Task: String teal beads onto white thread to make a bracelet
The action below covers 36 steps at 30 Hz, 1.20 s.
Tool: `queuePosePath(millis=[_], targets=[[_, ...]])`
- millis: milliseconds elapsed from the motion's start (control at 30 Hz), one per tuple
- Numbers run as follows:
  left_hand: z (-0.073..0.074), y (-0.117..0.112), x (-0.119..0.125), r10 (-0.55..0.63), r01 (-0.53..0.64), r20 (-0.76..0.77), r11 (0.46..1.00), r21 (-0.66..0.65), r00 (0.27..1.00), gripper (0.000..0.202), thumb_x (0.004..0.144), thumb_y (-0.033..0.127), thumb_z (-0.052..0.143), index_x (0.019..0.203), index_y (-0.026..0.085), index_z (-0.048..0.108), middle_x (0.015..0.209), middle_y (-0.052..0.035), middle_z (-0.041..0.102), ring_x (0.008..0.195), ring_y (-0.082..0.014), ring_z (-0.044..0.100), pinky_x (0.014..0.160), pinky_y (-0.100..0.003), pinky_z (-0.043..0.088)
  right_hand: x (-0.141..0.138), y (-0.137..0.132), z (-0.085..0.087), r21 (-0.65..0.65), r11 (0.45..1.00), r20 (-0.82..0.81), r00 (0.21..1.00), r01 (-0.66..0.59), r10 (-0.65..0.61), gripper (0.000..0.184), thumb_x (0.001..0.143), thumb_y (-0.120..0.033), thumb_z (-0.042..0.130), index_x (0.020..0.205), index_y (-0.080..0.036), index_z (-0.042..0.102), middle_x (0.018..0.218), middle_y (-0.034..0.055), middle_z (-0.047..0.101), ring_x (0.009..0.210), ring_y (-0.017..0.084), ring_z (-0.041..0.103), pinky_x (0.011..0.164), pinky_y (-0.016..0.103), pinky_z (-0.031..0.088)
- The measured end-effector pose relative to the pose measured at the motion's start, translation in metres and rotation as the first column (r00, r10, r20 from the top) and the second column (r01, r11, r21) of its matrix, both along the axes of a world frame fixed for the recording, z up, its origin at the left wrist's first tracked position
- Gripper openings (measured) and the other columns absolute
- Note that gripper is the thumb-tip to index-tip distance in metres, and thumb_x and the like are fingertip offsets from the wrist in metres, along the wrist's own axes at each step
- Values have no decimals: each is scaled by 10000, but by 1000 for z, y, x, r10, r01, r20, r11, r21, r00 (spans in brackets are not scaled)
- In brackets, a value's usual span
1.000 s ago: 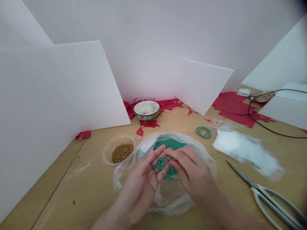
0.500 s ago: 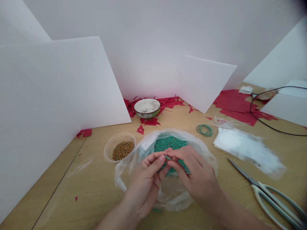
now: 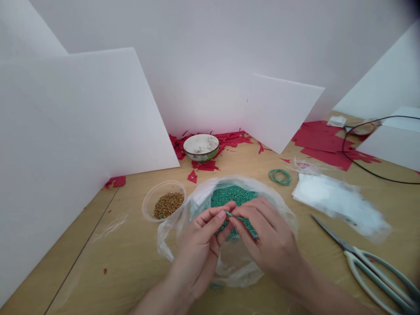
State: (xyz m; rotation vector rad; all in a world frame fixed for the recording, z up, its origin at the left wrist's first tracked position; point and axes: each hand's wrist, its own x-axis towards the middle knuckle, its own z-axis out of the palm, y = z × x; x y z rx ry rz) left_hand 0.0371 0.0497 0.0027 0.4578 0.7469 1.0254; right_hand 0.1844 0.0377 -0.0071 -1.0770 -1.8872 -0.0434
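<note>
Left hand [image 3: 197, 249] pinches one end of a short strand of turquoise beads [image 3: 236, 217]; right hand [image 3: 269, 245] grips the other, both poses nearly unchanged from a moment earlier. Below lies a clear plastic bag [image 3: 170, 238] of loose beads [image 3: 231, 195]; scissors [image 3: 370, 273] rest farther right.

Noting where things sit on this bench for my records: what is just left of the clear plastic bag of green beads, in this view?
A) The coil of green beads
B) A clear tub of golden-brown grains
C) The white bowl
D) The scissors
B. The clear plastic tub of golden-brown grains sits right beside the left edge of the clear plastic bag holding the green beads.
</note>
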Motion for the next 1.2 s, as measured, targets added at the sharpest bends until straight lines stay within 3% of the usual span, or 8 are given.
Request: queuePosePath(millis=[200, 333, 567, 833, 1200], targets=[[0, -1, 0, -16, 16, -15, 1000, 15, 1000, 87, 841, 152, 675, 912, 128, 719, 1125, -93, 689, 1056, -173, 638, 928, -267, 526, 0, -2, 1, 35, 999, 17, 1000, -16, 15, 190, 858, -42, 606, 1014, -150, 597, 894, 81, 636, 858, 208, 571, 790, 385, 506], [0, -1, 0, -24, 25, -18, 1000, 19, 1000, 89, 856, 157, 662, 922, 124, 711, 1140, -99, 685, 1055, -165, 634, 941, -268, 519, 0, -3, -1, 33, 999, 21, 1000, -18, 18, 170, 858, -35, 606, 981, -152, 615, 890, 84, 636, 864, 206, 575, 779, 374, 511], [1, 0, -1, -38, 39, -34, 999, 23, 999, 122, 855, 164, 663, 953, 118, 720, 1139, -98, 686, 1076, -175, 630, 994, -295, 500, 3, -3, -2, 56, 997, 83, 995, 58, -63, 186, 864, -66, 621, 1021, -167, 627, 890, 60, 682, 842, 204, 597, 799, 392, 501], [9, 7, -4, -53, 56, 36, 996, -63, 998, 353, 983, 338, 452, 1118, 101, 676, 1258, -153, 634, 1252, -244, 539, 1032, -364, 487, 6, 0, 5, 31, 999, 22, 999, 42, -43, 144, 865, -53, 610, 937, -163, 669, 862, 60, 660, 811, 182, 587, 764, 349, 512], [13, 4, -5, -86, 90, 63, 994, -57, 994, 384, 987, 372, 429, 1127, 105, 668, 1312, -154, 603, 1285, -261, 508, 1029, -362, 470, 3, -2, -3, -7, 1000, 54, 998, 16, -16, 176, 857, -33, 614, 975, -152, 668, 915, 66, 611, 869, 184, 541, 795, 352, 500]])
